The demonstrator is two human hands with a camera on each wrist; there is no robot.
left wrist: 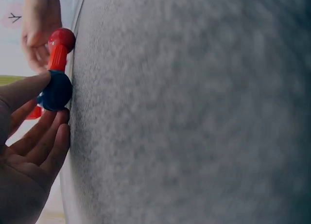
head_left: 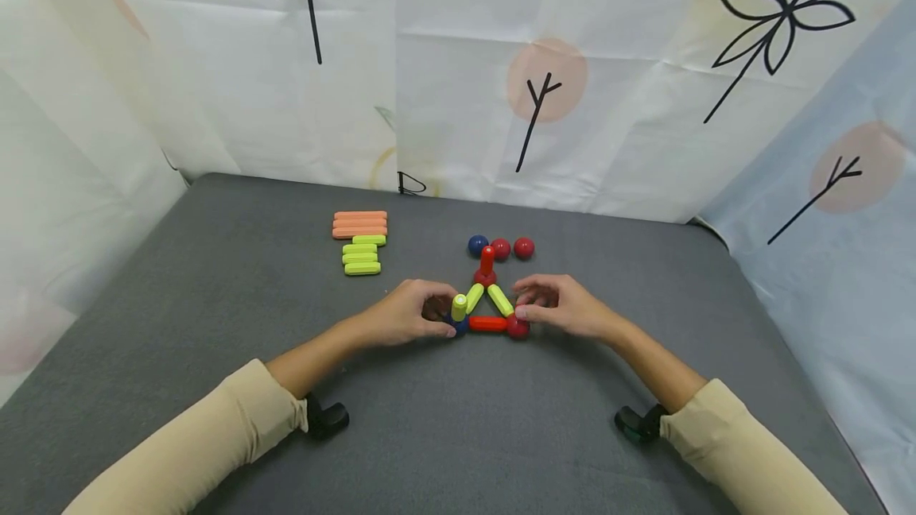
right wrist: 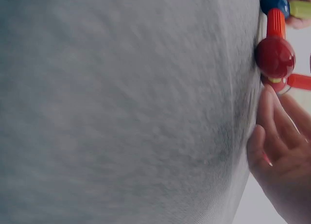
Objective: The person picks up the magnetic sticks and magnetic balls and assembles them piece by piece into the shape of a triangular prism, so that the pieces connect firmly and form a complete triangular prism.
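Note:
A triangle of balls and rods lies on the grey table. Its near side is a red rod (head_left: 488, 324) joining a blue ball (left wrist: 57, 92) to a red ball (head_left: 518, 327). Two yellow-green rods (head_left: 500, 300) run from these to a far red ball (head_left: 485, 278), which carries an upright red rod (head_left: 487, 260). Another yellow-green rod (head_left: 459, 307) stands on the blue ball. My left hand (head_left: 411, 311) holds the blue ball between thumb and fingers. Beside the near red ball is my right hand (head_left: 572, 308), fingers loosely bent with nothing between them.
Behind the triangle sit a loose blue ball (head_left: 478, 245) and two red balls (head_left: 524, 248). To the left lie several orange rods (head_left: 360, 223) and several shorter yellow-green rods (head_left: 362, 258). A patterned white curtain (head_left: 458, 86) hangs along the far table edge.

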